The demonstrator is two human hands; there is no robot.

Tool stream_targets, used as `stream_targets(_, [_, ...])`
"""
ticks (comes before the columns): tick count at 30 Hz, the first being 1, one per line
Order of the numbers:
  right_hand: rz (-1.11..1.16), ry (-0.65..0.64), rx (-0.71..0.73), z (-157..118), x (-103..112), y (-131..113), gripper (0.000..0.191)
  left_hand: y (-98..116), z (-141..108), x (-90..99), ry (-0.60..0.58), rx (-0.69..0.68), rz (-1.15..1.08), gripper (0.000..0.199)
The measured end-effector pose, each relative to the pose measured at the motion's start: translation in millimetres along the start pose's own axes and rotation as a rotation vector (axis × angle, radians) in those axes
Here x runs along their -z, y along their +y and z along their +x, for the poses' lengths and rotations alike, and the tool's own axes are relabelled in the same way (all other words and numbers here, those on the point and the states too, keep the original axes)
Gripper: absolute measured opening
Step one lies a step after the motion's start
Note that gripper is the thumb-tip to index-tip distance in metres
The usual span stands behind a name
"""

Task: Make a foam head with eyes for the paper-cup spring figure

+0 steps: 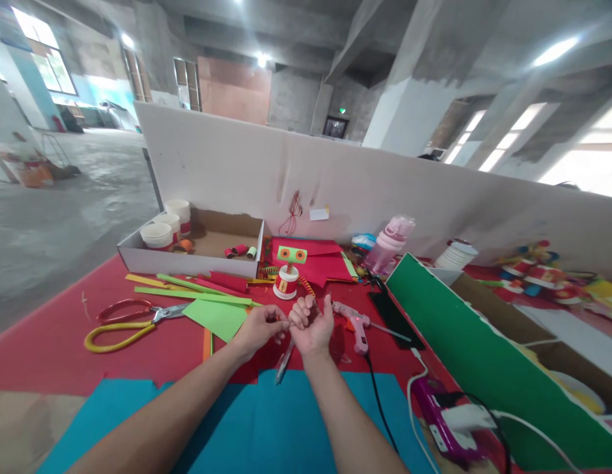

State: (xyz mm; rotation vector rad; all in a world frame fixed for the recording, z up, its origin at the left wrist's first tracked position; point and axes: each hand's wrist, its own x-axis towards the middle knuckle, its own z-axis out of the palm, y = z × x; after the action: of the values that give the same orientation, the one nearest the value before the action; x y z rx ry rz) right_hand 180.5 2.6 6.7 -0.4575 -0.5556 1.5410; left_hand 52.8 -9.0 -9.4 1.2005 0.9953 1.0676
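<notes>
In front of me, my left hand (264, 328) reaches in with thumb and fingers pinched together against the fingertips of my right hand. Palm turned up, my right hand (310, 326) has its fingers curled in and its thumb raised. Whatever sits between the fingers is too small or hidden to make out. Just beyond them stands a paper-cup figure (285, 283) with a green eye strip (291, 255) and orange round eyes. A pen (283, 365) lies below my hands. Light green paper (217, 318) is beside my left hand, and a pink glue gun (358, 327) rests right of my right hand.
Scissors (155, 315) and paper strips (192, 293) lie left. Behind them, a box (197, 264) holds paper cups (156, 236) and small rolls. Rightward are a phone (392, 319), pink bottle (391, 242), green board (464, 349), and purple power strip (444, 421) with cables. Blue sheets (266, 421) cover the front.
</notes>
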Motion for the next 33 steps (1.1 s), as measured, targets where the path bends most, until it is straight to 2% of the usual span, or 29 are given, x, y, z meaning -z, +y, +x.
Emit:
stream_targets(4, [0.008, -0.023, -0.044, -0.5, 0.4, -1.3, 0.048, 9.5, -0.1, 5.2, 0.044, -0.078, -0.087, 0.031])
stream_targets(8, [0.01, -0.053, -0.08, -0.8, 0.0, 0.5, 0.049, 15.8, -1.4, 6.7, 0.035, -0.079, -0.095, 0.028])
stream_targets(15, [0.009, -0.054, -0.084, -0.8, -3.2, 0.8, 0.05, 14.5, -0.2, 5.4, 0.065, -0.093, 0.031, 0.023])
stream_targets(25, [0.122, -0.122, -0.163, 1.1, 0.1, 1.7, 0.052, 16.1, -0.3, 9.8, 0.002, -0.137, 0.171, 0.021])
stream_targets(33, [0.13, -0.117, -0.158, 1.3, 1.3, 3.3, 0.051, 9.0, 0.4, 11.6, 0.053, -0.254, 0.357, 0.018])
